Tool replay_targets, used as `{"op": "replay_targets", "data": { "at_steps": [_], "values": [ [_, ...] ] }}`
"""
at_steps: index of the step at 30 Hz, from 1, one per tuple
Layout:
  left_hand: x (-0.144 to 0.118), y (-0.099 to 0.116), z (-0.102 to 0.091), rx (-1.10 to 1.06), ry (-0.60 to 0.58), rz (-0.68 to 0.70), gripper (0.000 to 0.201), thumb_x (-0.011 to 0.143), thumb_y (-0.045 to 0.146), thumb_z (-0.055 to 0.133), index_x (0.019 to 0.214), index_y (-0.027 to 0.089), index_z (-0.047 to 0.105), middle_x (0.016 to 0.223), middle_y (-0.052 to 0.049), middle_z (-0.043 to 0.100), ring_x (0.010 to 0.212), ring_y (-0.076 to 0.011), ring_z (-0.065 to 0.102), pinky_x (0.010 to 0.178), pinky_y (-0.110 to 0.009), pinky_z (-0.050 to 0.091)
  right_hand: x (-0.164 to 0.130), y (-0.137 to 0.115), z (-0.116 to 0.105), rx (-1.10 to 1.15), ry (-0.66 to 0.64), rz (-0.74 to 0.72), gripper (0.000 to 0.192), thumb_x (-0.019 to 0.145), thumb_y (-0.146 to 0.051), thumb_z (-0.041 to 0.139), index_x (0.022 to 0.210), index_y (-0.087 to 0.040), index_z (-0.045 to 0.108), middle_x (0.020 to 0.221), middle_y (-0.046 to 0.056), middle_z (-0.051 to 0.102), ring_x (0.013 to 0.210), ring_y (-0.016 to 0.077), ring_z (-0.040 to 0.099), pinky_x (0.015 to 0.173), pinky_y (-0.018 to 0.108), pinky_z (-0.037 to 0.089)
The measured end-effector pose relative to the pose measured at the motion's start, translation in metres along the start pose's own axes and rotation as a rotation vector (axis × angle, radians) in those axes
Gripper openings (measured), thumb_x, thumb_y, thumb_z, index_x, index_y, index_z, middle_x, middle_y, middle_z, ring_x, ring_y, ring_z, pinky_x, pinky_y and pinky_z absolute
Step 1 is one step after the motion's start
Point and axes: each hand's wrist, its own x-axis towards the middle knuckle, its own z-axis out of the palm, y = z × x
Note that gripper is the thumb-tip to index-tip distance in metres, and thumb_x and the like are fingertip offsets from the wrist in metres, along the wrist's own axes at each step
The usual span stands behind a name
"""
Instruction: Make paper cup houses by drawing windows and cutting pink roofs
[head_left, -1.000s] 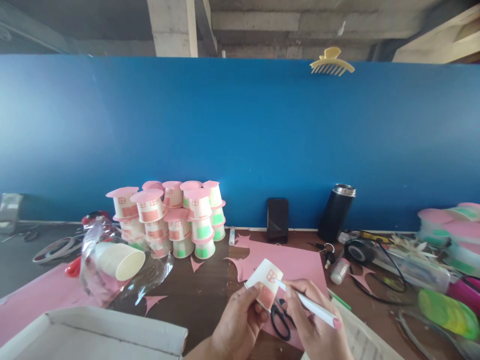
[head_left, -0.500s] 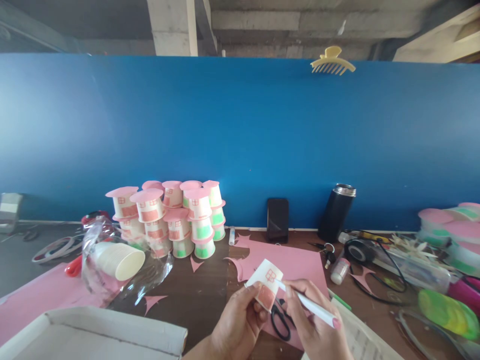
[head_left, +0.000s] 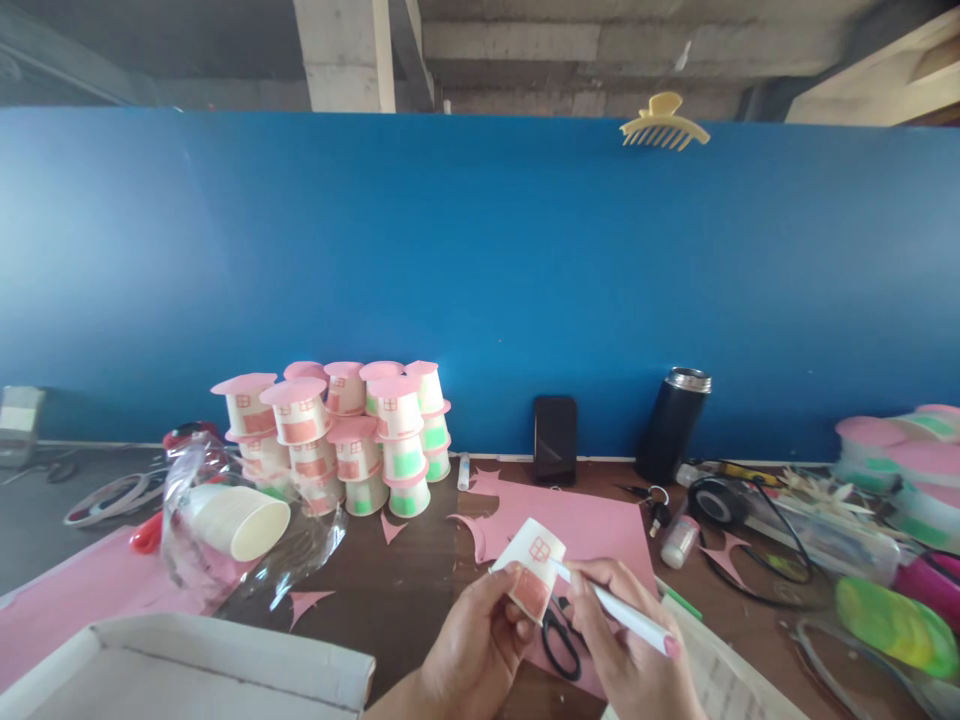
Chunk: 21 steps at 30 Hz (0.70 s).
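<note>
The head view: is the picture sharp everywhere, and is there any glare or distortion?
Head view: the paper cup in the left hand and the pen in the right hand look slightly soft; the plastic bag shows glare; the blue wall bulges, a wide-lens distortion.

Left hand (head_left: 480,645): low centre, palm inward, fingers curled in a closed grasp, thumb on top. Right hand (head_left: 626,655): just beside it, fingers pinched in a writing grip, knuckles upward. Both forearms enter from below.
</note>
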Motion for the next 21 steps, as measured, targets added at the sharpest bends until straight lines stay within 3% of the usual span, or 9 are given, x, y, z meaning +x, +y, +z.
{"op": "replay_targets", "data": {
  "at_steps": [10,14,16,21],
  "values": [
    [-0.001,0.001,0.000,-0.023,0.019,-0.006,0.012,0.082,0.012,0.061,0.071,0.006,0.060,0.054,0.001,0.052,0.045,-0.0048,0.048,0.045,-0.015,0.045,-0.001,0.000,0.001,0.043,-0.015,-0.002,0.012,0.091,-0.029,0.051,0.093,-0.023,0.061,0.076,0.001,0.066,0.062,0.0153,0.066,0.056,0.022,0.053],
    [-0.002,0.001,0.001,-0.053,0.061,-0.005,0.014,0.082,0.010,0.060,0.069,0.007,0.059,0.053,0.001,0.052,0.044,-0.0045,0.048,0.044,-0.015,0.045,-0.002,-0.008,-0.002,0.107,0.032,-0.039,0.011,0.092,-0.027,0.050,0.096,-0.024,0.060,0.068,-0.001,0.062,0.055,0.0139,0.061,0.054,0.022,0.051],
    [-0.001,0.001,0.002,-0.066,0.098,-0.002,0.014,0.082,0.010,0.060,0.068,0.008,0.058,0.052,0.001,0.051,0.043,-0.0045,0.047,0.042,-0.015,0.044,-0.001,-0.011,-0.003,0.135,0.074,-0.030,0.013,0.092,-0.026,0.050,0.101,-0.024,0.059,0.074,0.000,0.063,0.061,0.0141,0.062,0.058,0.022,0.052],
    [-0.001,0.002,0.003,-0.098,-0.004,-0.039,0.013,0.083,0.012,0.061,0.072,0.006,0.060,0.052,0.001,0.053,0.043,-0.0045,0.048,0.043,-0.014,0.044,0.004,0.002,0.000,0.107,0.192,0.096,0.023,0.094,-0.036,0.047,0.111,-0.024,0.057,0.086,0.003,0.066,0.071,0.0150,0.065,0.067,0.023,0.055]
  ]
}}
